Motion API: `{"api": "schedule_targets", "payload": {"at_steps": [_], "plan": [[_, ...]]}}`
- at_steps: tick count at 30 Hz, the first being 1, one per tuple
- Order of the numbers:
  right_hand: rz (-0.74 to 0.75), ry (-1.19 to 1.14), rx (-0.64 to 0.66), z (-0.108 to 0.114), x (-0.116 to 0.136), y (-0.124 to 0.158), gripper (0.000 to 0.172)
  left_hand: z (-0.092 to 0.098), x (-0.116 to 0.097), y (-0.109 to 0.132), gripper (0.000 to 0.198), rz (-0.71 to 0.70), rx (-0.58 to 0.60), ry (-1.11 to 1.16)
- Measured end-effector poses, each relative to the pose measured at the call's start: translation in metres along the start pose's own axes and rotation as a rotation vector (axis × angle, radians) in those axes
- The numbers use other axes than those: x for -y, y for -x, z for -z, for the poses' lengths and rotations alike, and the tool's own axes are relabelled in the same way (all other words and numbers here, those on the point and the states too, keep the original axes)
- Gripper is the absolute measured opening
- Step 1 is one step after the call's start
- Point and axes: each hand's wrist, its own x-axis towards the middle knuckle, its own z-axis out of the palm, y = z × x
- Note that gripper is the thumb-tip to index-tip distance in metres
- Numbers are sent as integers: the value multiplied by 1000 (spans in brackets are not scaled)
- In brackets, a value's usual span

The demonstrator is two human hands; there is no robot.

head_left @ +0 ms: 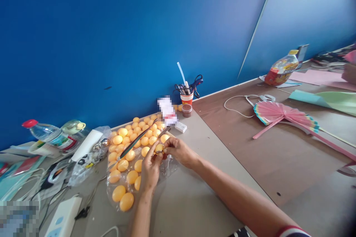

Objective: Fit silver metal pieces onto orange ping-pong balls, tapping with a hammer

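Note:
Both my hands meet over a clear plastic bag (116,177) full of orange ping-pong balls (130,155). My left hand (150,170) pinches one orange ball (159,148) between thumb and fingers. My right hand (179,150) touches the same ball from the right, fingers curled around it. A thin dark-and-green strap or rod (136,140) lies across the balls just left of my hands.
A water bottle (48,135), a white tube and cables lie at the left. A red cup of pens and scissors (187,94) stands by the blue wall. A pink paper fan (280,114), coloured paper sheets and a juice bottle (280,70) sit at the right.

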Motion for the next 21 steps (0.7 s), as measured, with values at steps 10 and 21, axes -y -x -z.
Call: {"api": "schedule_targets", "payload": {"at_steps": [10, 21], "plan": [[-11, 60, -41, -1, -4, -1, 9, -5, -4, 3, 61, -25, 8, -49], [108, 507, -59, 5, 2, 2, 4, 6, -11, -6, 68, 32, -127, 227]]}}
